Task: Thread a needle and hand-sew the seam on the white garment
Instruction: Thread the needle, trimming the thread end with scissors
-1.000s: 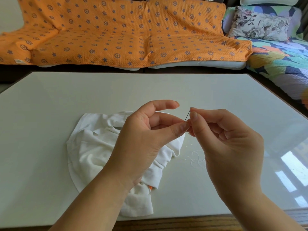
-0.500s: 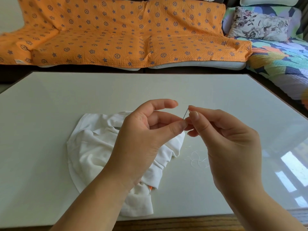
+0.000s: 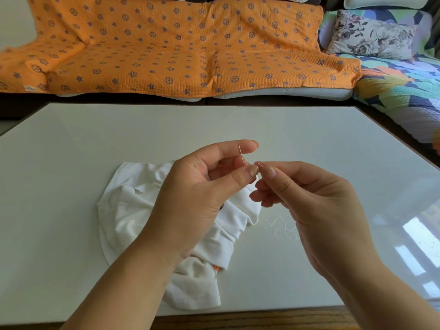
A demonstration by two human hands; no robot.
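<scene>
Above the middle of the white table (image 3: 71, 163), both hands are held close together, a little over the surface. No brand or text can be read anywhere. The only label (image 3: 28, 88) is a small pale tag on the front edge of the orange sofa cover (image 3: 166, 48), and its print is too small to make out. The cover has a pattern of blue stars and wheel shapes.

The left hand (image 3: 190, 198) pinches the sewing needle (image 3: 241, 154) by its lower part between the thumb and a finger. The needle stands almost upright, slightly tilted, with its upper end in front of the stretched forefinger. The eye of the needle is too small to see.

The right hand (image 3: 316, 210) has its thumb and forefinger pressed together on the end of the white thread (image 3: 282, 226), just beside the left thumb. This end shows only as a short fine line. The rest of the thread lies in loose curls on the table below the right hand and is very faint against the pale surface.

The white garment (image 3: 123, 210) lies crumpled on the table under the left hand and wrist, which cover part of it. A small orange spot (image 3: 216, 267) shows at a fold. I cannot tell where the seam is.

A floral pillow (image 3: 371, 36) and a colourful quilt (image 3: 400, 91) are at the right, cut by the frame edge.
</scene>
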